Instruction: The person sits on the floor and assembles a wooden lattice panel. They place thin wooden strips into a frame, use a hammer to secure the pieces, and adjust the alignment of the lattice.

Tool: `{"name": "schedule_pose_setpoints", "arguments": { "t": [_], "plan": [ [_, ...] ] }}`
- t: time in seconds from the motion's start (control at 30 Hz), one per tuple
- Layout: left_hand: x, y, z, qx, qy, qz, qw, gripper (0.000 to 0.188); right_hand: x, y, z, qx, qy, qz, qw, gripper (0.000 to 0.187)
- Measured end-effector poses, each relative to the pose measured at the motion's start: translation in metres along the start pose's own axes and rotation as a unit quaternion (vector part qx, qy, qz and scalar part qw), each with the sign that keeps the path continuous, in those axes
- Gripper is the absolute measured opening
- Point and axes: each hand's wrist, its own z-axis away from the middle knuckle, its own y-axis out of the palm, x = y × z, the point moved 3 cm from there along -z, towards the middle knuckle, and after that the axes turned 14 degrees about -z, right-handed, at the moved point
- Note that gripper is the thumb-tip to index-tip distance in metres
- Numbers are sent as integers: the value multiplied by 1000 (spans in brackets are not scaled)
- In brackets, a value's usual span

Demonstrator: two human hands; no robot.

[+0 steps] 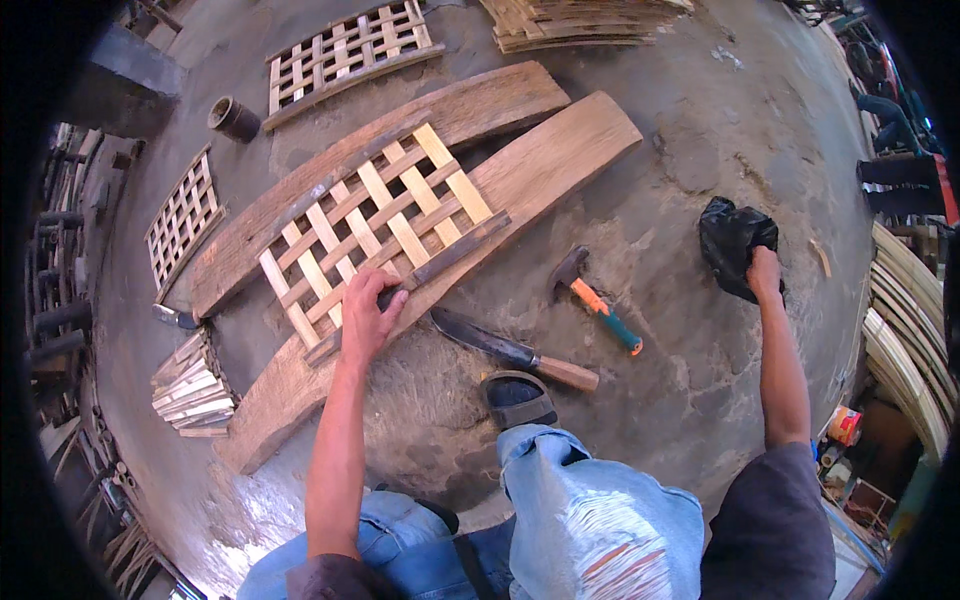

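Observation:
My left hand (368,312) is closed round the near edge bar of a woven wooden lattice panel (365,215), which lies across two thick planks. My fingers partly cover the bar there. Out to the right, my right hand (765,272) grips a crumpled black plastic bag (727,240) just above the floor. Between my hands a hammer (600,308) with an orange and teal handle lies on the concrete. Closer to my sandalled foot rests a machete (500,345) with a dark blade and a wooden handle.
The nearer plank (560,155) and farther plank (480,105) run diagonally. Two more lattice panels, one at the back (345,60) and one at left (185,222), stand near a brown cylinder (233,119). A slat bundle (192,390) lies left; bent strips (905,340) line the right.

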Motion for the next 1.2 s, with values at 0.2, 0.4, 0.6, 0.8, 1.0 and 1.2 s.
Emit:
{"name": "schedule_pose_setpoints", "arguments": {
  "t": [0.2, 0.4, 0.6, 0.8, 1.0, 1.2],
  "plan": [
    [3, -7, 2, 2, -4, 0, 1000, 22, 49, -78, 60, -152, -56, -141, 977, 11],
    [-23, -3, -15, -45, 9, -51, 998, 25, 151, -94, 114, -231, -105, -331, 909, 16],
    [-68, 29, -60, -59, 73, -56, 994, 31, 347, -11, 106, 63, -139, -552, 820, 18],
    [-79, 49, -77, -40, 64, -48, 996, 33, 422, 7, 80, 127, -231, -556, 788, 19],
    [-76, 56, -74, -55, 52, -33, 997, 32, 435, 13, 77, 151, -213, -553, 791, 17],
    [-72, 60, -75, -48, 52, -14, 997, 28, 440, 16, 77, 140, -190, -550, 801, 17]
  ]
}}
